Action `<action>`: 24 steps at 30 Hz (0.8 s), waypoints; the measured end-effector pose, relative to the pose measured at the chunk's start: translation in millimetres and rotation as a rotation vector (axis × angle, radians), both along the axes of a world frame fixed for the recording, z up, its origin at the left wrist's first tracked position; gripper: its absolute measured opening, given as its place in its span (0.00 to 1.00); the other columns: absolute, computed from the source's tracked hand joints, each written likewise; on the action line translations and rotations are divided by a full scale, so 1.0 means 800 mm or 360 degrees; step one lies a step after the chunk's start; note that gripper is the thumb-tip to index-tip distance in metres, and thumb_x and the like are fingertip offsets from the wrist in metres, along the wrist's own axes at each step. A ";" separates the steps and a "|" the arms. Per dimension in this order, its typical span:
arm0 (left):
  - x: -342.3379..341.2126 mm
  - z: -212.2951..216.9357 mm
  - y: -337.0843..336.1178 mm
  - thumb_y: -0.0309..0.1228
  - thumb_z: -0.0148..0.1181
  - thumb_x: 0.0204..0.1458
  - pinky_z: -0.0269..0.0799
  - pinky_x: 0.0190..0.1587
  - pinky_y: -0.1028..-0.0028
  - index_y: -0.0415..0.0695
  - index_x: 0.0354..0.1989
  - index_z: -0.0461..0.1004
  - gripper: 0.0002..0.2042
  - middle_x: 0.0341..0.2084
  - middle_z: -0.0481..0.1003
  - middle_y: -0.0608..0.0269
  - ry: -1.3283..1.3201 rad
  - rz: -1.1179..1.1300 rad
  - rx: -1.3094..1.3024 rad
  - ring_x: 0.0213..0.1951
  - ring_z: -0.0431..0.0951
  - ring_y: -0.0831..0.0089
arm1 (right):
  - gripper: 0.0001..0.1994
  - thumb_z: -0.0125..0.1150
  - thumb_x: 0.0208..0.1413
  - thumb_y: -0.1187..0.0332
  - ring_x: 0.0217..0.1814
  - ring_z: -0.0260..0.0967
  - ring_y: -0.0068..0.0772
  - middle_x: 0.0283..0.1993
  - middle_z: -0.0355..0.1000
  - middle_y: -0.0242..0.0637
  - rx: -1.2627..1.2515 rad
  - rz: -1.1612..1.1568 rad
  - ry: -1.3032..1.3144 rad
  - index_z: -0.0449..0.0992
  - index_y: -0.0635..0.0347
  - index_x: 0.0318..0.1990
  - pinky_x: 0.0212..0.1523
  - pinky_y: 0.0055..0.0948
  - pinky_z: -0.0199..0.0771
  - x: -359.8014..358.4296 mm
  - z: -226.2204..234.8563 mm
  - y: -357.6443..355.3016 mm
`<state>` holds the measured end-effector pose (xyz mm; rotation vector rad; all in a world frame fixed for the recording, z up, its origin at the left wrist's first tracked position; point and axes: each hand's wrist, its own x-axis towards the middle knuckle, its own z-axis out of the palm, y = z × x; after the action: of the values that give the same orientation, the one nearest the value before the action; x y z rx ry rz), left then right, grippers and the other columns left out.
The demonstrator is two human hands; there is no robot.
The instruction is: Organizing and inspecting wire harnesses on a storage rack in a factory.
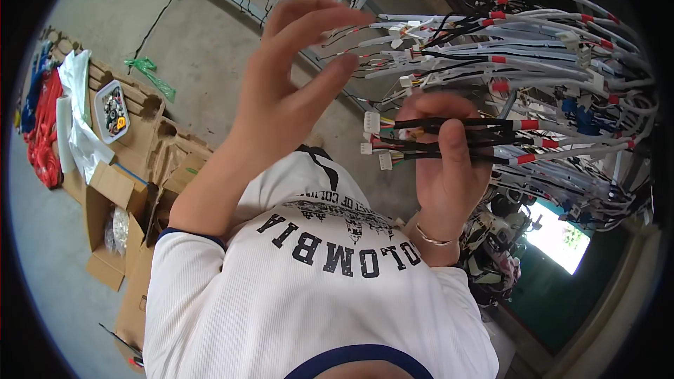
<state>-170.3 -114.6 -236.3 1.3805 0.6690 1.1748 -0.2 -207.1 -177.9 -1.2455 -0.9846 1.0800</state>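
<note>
While right hand (449, 168) grips black wire bundle (456, 142), left hand (295, 91) hovers spread, holding nothing.
Bundle runs across the right palm, thumb pressed over it; white connectors (372, 133) protrude at its left end. White wire harnesses (562, 49) with red tape bands hang just behind. Cardboard boxes (119, 196) at left.

open brown cardboard boxes (105, 217) at left, floor

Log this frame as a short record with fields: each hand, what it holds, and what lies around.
left hand: raised, fingers spread, holds nothing
right hand: closed on a cable bundle, black wires with red tape bands
plugs: white, at the bundle's left ends
rack: hung with many white harnesses, right of the hands
boxes: cardboard, on the floor at left
tray: small parts, on the cardboard
</note>
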 end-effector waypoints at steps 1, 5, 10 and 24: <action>-0.005 0.005 -0.004 0.26 0.59 0.51 0.64 0.50 0.71 0.33 0.49 0.71 0.17 0.46 0.71 0.55 -0.0033 0.0006 0.0097 0.52 0.68 0.70 | 0.20 0.58 0.57 0.59 0.41 0.70 0.26 0.42 0.73 0.42 -0.0021 0.0020 0.0059 0.72 0.72 0.45 0.45 0.25 0.69 0.000 0.001 -0.001; -0.015 0.030 -0.023 0.23 0.63 0.47 0.66 0.44 0.73 0.30 0.42 0.74 0.14 0.37 0.74 0.53 -0.0144 -0.0472 -0.0047 0.44 0.72 0.67 | 0.22 0.56 0.59 0.57 0.44 0.69 0.26 0.45 0.73 0.43 -0.0030 0.0027 0.0229 0.71 0.73 0.47 0.48 0.25 0.68 -0.007 0.006 -0.001; -0.013 0.020 -0.022 0.13 0.62 0.43 0.69 0.41 0.74 0.29 0.40 0.74 0.13 0.37 0.74 0.52 -0.0160 -0.0346 -0.0093 0.40 0.73 0.68 | 0.21 0.51 0.59 0.70 0.48 0.69 0.31 0.55 0.67 0.44 0.0087 -0.0102 0.0195 0.62 0.70 0.59 0.54 0.32 0.66 -0.008 -0.001 0.003; -0.001 0.008 -0.015 0.08 0.58 0.42 0.70 0.46 0.73 0.30 0.40 0.72 0.14 0.39 0.73 0.54 -0.0294 -0.0104 -0.0062 0.42 0.72 0.69 | 0.05 0.51 0.51 0.71 0.28 0.67 0.31 0.29 0.68 0.43 0.0303 -0.0727 -0.0014 0.67 0.65 0.31 0.30 0.31 0.73 -0.006 0.018 0.020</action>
<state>-171.3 -126.3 -229.9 1.2350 0.5097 1.2138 -5.2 -191.2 -163.9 -1.2392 -0.7395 0.6111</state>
